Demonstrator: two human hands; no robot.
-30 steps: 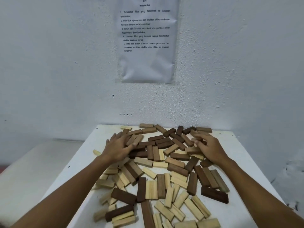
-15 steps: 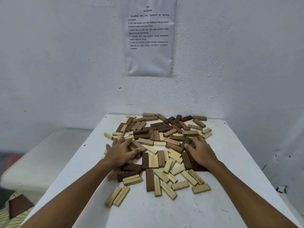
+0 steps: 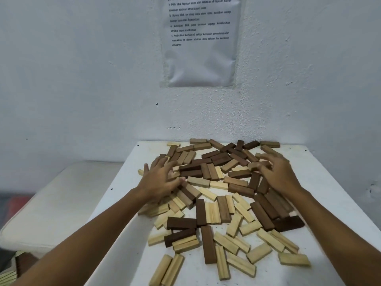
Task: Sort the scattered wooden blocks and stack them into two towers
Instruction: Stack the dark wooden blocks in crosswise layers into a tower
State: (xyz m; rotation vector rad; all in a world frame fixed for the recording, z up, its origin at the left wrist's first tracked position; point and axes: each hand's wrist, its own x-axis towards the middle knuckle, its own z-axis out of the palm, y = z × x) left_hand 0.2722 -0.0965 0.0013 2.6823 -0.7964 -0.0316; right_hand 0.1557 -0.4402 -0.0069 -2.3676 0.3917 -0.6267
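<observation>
Several light and dark wooden blocks [image 3: 218, 205] lie scattered flat in a loose heap on the white table [image 3: 329, 182]. My left hand [image 3: 159, 179] rests on the left side of the heap with fingers spread, touching blocks. My right hand [image 3: 276, 172] lies on the heap's right side, fingers bent over a medium-brown block [image 3: 254, 165] near the back; it is blurred, so the hold is unclear. Dark blocks [image 3: 222, 156] cluster toward the wall, pale ones [image 3: 235, 244] toward the front. No stacked tower is in view.
The table stands against a white wall with a printed instruction sheet [image 3: 201, 41] in a sleeve. A lower white cushioned surface [image 3: 57, 203] lies to the left. Two pale blocks [image 3: 167, 270] lie side by side near the table's front left edge.
Both hands have moved away from me toward the back of the heap and spread apart. Blocks beneath them have shifted, and the camera view has moved closer.
</observation>
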